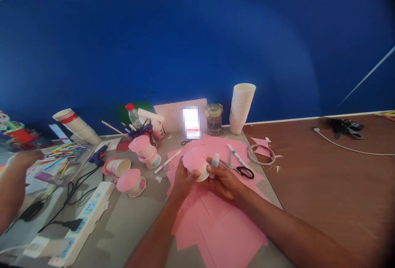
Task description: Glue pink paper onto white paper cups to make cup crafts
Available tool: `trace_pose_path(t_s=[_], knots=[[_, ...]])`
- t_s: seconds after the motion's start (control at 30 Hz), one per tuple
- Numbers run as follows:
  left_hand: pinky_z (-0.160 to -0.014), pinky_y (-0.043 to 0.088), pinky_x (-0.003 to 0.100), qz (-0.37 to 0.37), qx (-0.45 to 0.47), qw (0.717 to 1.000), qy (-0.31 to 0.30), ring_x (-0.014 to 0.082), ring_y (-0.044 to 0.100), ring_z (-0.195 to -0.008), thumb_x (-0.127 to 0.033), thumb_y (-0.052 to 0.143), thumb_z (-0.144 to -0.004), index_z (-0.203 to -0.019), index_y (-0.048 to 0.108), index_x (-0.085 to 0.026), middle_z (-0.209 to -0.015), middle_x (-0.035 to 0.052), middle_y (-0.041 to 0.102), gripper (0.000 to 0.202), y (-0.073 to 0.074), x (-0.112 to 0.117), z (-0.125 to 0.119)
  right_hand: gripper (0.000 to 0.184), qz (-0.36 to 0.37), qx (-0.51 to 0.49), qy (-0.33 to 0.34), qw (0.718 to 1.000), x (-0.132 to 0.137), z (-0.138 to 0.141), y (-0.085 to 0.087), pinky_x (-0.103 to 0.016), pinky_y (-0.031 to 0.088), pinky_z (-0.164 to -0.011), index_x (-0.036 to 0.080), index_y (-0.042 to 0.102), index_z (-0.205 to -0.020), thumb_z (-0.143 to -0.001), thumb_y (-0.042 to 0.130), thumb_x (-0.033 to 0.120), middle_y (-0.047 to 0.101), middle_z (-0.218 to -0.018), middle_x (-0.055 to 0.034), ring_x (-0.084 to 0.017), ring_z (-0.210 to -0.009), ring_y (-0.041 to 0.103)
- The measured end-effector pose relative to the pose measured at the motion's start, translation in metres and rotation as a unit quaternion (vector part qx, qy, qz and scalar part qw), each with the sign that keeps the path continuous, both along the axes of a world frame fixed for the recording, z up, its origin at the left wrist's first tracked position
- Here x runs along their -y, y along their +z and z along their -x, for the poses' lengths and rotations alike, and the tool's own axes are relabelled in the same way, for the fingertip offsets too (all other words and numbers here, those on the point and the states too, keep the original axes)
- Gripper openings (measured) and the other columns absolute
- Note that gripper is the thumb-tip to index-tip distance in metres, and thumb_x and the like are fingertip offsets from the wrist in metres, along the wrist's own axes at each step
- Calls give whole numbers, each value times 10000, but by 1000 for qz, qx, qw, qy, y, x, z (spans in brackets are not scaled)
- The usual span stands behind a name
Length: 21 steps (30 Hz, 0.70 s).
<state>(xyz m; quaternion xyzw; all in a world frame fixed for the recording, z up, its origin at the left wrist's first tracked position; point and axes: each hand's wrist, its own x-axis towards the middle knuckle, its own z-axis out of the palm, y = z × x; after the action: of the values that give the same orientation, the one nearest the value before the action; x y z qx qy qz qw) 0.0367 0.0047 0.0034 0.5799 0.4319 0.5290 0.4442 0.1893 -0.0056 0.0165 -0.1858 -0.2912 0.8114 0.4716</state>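
My left hand [184, 179] is closed around the side of a white paper cup [203, 172]. A round piece of pink paper [194, 159] sits over the cup's upper end, tilted towards the wall. My right hand [226, 180] grips a small white bottle [215, 161] with a blue label, its thumb close beside the cup. Whether the right fingers also bear the cup from below is hidden. Under both hands lie overlapping pink paper sheets [222, 227]. Scissors [243, 171] with black handles and a white marker [237, 155] lie just beyond my right hand.
To the left stand pink-topped cups [132, 182], near a white power strip [88, 222] and a glue gun [98, 155]. Along the wall are a lit phone [191, 122], a jar [214, 119] and stacked cups [242, 107]. Another person's hand [26, 161] reaches in at far left.
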Motion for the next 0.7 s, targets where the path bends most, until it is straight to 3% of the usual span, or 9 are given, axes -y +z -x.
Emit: trace_pose_path(t_s=[0.1,0.2,0.33,0.43,0.5,0.6,0.7], knots=[[-910,432,401,0,66,997,-42,283,524,-1090,-705,585,-631,-1171,485,-186,-1147,120,583,756,9,3,-4,365,-1,2,-27,1000,-1,0,-6,-321,463,-726,228,611,-1067,-719,677,317,658,-936,-51,-193,-865,596],[-890,438,410,32,148,988,-27,274,535,-1081,-732,413,-729,-1130,518,-198,-1129,110,594,676,21,6,-6,341,-10,-7,-36,999,-3,-1,-9,-317,454,-731,233,624,-1037,-710,683,306,657,-952,-49,-196,-877,592],[-880,433,392,86,218,972,-25,251,545,-1048,-589,544,-750,-935,602,-188,-1110,80,598,446,30,6,-3,395,5,-16,-34,999,-4,-5,-9,-311,445,-737,224,624,-1061,-678,718,244,663,-931,-42,-178,-826,593],[-921,403,345,102,278,955,-34,207,535,-1061,-398,670,-723,-759,603,-172,-1099,53,597,238,27,3,-2,393,47,-37,-44,997,-4,-4,-10,-297,441,-709,225,634,-1034,-657,733,179,665,-884,-22,-142,-735,585],[-929,394,337,115,314,942,-34,185,540,-1044,-333,700,-708,-736,596,-173,-1059,40,606,193,22,2,-5,359,63,-58,-41,995,-2,0,-11,-272,436,-662,217,645,-1001,-659,723,140,661,-857,-14,-110,-656,558],[-910,402,345,112,347,931,-16,176,554,-1006,-362,662,-747,-793,606,-185,-1010,40,614,191,15,0,-12,331,69,-65,-41,995,-1,8,-12,-218,387,-547,202,659,-953,-648,705,84,647,-787,1,-58,-525,467],[-921,390,338,102,333,937,14,164,561,-982,-351,617,-787,-826,611,-186,-968,39,617,170,9,-1,-15,292,52,-47,-57,996,0,11,-10,-215,358,-522,211,660,-944,-668,692,120,634,-750,3,-60,-515,453]])
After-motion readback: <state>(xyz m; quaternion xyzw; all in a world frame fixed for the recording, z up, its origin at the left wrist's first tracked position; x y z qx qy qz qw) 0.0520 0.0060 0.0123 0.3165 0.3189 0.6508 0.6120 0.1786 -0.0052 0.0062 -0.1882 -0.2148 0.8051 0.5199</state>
